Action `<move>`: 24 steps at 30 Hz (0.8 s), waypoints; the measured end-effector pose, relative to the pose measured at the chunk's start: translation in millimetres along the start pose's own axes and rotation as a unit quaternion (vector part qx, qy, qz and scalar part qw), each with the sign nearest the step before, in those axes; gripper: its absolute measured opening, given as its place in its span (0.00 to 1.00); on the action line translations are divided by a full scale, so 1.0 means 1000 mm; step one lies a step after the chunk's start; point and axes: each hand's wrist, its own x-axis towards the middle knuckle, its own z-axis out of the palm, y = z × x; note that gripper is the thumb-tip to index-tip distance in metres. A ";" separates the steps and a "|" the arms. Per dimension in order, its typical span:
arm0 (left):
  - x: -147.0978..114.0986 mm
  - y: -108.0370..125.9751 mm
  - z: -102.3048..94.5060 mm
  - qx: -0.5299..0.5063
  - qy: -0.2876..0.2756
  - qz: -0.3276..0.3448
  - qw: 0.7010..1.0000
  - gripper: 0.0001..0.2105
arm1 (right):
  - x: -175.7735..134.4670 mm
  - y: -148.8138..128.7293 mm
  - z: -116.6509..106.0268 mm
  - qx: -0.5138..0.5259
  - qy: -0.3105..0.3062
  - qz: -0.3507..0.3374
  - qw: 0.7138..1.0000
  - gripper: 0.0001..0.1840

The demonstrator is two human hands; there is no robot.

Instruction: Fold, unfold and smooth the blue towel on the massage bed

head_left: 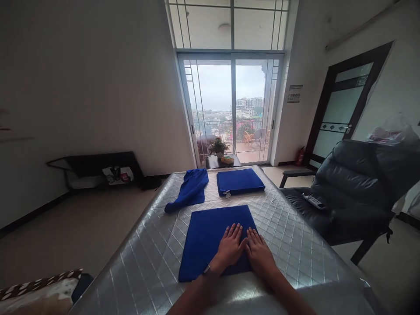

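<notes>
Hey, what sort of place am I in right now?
Probably a living room in a home: there's a padded dark armchair, wide glass doors, and a potted plant near them.

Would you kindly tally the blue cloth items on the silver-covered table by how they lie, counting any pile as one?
Flat cloth, nearest the camera: 1
Neat pile, far right: 1
Rumpled cloth, far left: 1
Total: 3 (layers within the pile not counted)
</notes>
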 end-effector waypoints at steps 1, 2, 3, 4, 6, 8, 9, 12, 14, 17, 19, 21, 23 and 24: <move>-0.011 -0.014 -0.005 0.003 -0.004 -0.024 1.000 0.29 | 0.000 0.000 0.000 -0.001 -0.003 0.007 1.000 0.34; -0.024 -0.029 -0.010 0.008 -0.010 -0.051 0.999 0.30 | 0.000 0.001 0.001 -0.004 -0.006 0.011 1.000 0.35; -0.038 -0.044 -0.016 0.013 -0.016 -0.079 0.997 0.30 | -0.001 0.001 0.001 -0.007 -0.008 0.011 1.000 0.35; -0.053 -0.060 -0.022 0.018 -0.024 -0.108 0.994 0.30 | 0.000 0.002 0.003 -0.010 -0.008 0.008 1.000 0.35; -0.085 -0.086 -0.034 0.023 -0.038 -0.171 0.984 0.32 | 0.001 0.004 0.006 -0.015 0.000 -0.001 1.000 0.35; -0.115 -0.105 -0.043 0.024 -0.046 -0.231 0.972 0.33 | 0.002 0.006 0.010 -0.015 0.015 -0.012 1.000 0.35; -0.129 -0.111 -0.047 0.026 -0.045 -0.255 0.966 0.33 | 0.003 0.007 0.011 -0.014 0.027 -0.016 0.999 0.35; -0.162 -0.118 -0.052 0.043 -0.004 -0.282 0.958 0.33 | 0.000 0.013 0.008 -0.006 0.081 -0.057 0.995 0.31; -0.178 -0.113 -0.052 0.066 0.067 -0.259 0.961 0.32 | -0.008 0.022 0.002 0.014 0.101 -0.112 0.988 0.26; -0.195 -0.097 -0.050 0.079 0.183 -0.193 0.961 0.27 | -0.030 0.041 -0.009 0.059 0.067 -0.181 0.979 0.15; -0.203 -0.083 -0.051 0.056 0.221 -0.154 0.961 0.21 | -0.045 0.051 -0.016 0.077 0.051 -0.188 0.978 0.12; -0.207 -0.071 -0.054 0.020 0.222 -0.131 0.966 0.14 | -0.057 0.057 -0.022 0.084 0.058 -0.179 0.979 0.12; -0.208 -0.063 -0.058 -0.012 0.196 -0.134 0.971 0.09 | -0.064 0.058 -0.028 0.088 0.071 -0.175 0.978 0.14; -0.208 -0.061 -0.059 -0.023 0.180 -0.142 0.973 0.08 | -0.066 0.057 -0.031 0.088 0.076 -0.178 0.977 0.15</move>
